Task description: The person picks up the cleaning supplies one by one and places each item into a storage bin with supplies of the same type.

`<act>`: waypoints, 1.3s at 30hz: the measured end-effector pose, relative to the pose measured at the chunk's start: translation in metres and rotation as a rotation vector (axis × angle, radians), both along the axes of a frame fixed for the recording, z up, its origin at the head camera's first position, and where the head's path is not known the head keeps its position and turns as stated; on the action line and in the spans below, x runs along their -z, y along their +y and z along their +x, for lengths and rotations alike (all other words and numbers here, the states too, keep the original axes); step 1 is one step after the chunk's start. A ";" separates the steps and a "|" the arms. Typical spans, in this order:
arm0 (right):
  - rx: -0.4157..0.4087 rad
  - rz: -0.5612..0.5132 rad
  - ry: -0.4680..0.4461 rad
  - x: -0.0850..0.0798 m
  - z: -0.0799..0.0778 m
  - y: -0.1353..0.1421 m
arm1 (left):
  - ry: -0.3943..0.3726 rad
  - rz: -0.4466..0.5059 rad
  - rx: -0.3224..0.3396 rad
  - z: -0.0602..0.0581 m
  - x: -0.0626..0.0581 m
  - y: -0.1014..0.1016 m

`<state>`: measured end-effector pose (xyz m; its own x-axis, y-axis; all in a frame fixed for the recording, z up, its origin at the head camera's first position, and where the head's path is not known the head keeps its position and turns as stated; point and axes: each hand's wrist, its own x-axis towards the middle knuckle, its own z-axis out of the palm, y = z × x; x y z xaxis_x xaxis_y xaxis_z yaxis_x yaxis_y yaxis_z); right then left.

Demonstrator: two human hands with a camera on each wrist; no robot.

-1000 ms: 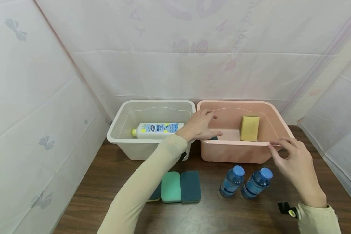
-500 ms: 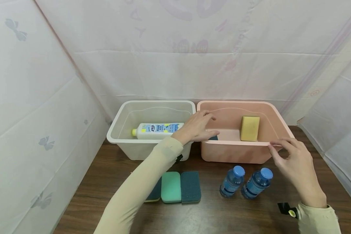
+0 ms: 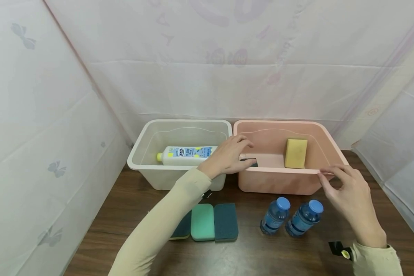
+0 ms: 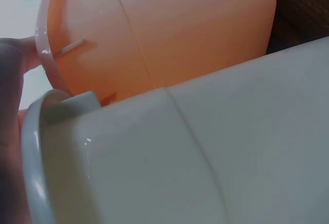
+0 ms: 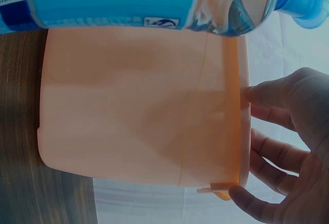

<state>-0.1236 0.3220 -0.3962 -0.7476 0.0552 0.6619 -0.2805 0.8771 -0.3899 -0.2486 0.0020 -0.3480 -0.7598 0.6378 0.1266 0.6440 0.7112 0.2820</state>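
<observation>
My left hand [image 3: 227, 153] hovers over the adjoining rims of the white plastic bin [image 3: 179, 178] and the pink plastic bin [image 3: 276, 182], its fingers loosely bent over the pink one's left end. Partly hidden below it, a dark block [image 3: 254, 163] like a sponge lies inside the pink bin. A yellow sponge [image 3: 296, 153] leans upright farther right in that bin. My right hand [image 3: 350, 191] pinches the pink bin's front right rim between thumb and fingers, as the right wrist view also shows. Within the white bin a detergent bottle [image 3: 188, 155] with a yellow cap lies on its side.
Two small blue-capped water bottles [image 3: 275, 216] stand in front of the pink bin. Left of them, a dark green sponge [image 3: 225, 222], a light green sponge [image 3: 202, 222] and a partly covered dark sponge [image 3: 182, 226] lie in a row on the wooden table [image 3: 248, 258].
My left hand has drawn back slightly to the left and towards me, uncovering more of the dark block in the pink bin. The right hand keeps its place on the rim.
</observation>
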 end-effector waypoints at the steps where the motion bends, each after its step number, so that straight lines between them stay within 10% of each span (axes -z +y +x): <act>1: -0.001 0.000 0.003 0.000 0.000 0.000 | 0.001 0.005 -0.002 0.001 0.000 -0.001; 39: 0.019 0.000 -0.001 0.001 0.002 0.003 | 0.136 0.167 0.000 0.034 0.020 -0.023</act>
